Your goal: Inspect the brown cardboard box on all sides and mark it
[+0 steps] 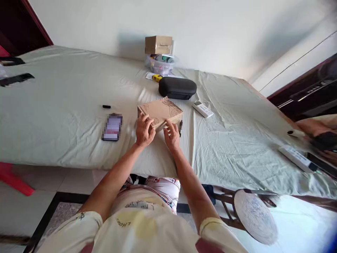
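Observation:
A flat brown cardboard box (161, 109) with a patterned lid lies on the pale green sheet (65, 88) near the bed's front edge. My left hand (144, 130) curls its fingers onto the box's near left corner. My right hand (172, 135) rests against the near right edge, fingers bent on it. Both hands touch the box, which sits flat on the sheet.
A phone (112, 127) lies left of the box, a small black object (106, 106) beyond it. Behind are a black case (177, 88), a white remote (202, 109), a plastic tub (161, 64) with a cardboard box (158, 44) on top. Another person's arm (317, 128) shows at right.

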A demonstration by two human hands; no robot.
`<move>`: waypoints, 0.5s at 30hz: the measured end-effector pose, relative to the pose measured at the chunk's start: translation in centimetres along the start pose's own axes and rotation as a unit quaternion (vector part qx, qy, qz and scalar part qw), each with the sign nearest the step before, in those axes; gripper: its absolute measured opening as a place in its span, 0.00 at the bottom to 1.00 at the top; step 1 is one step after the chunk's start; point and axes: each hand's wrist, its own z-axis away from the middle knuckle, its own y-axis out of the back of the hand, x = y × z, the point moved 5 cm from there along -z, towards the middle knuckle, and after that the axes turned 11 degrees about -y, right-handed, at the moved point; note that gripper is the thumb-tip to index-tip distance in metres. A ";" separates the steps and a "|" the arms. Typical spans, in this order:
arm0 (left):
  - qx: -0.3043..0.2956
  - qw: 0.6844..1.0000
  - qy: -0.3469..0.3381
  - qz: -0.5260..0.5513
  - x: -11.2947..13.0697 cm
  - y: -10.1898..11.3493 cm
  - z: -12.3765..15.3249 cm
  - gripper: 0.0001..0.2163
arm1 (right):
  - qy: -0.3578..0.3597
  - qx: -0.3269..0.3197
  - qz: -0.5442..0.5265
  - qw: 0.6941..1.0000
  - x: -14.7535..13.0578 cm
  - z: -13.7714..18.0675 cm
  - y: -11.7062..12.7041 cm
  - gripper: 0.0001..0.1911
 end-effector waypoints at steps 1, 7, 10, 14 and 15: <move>-0.007 1.000 0.007 0.004 -0.3 0.1 0.1 0.15 | -0.008 0.007 0.006 1.000 0.3 -0.2 0.3 0.24; -0.006 1.000 0.013 -0.004 -1.4 0.7 0.0 0.13 | -0.078 0.047 0.036 0.995 2.3 -1.1 1.7 0.24; 0.006 1.000 0.009 -0.017 -1.6 0.9 -0.2 0.12 | -0.095 0.075 0.040 0.992 3.0 -1.2 2.5 0.24; 0.027 1.000 -0.007 -0.005 -1.7 1.3 -0.5 0.11 | -0.090 0.121 0.055 0.987 3.4 -1.5 3.7 0.23; 0.027 1.000 -0.003 -0.001 -1.8 1.4 -0.5 0.11 | -0.090 0.126 0.058 0.986 3.5 -1.5 3.9 0.22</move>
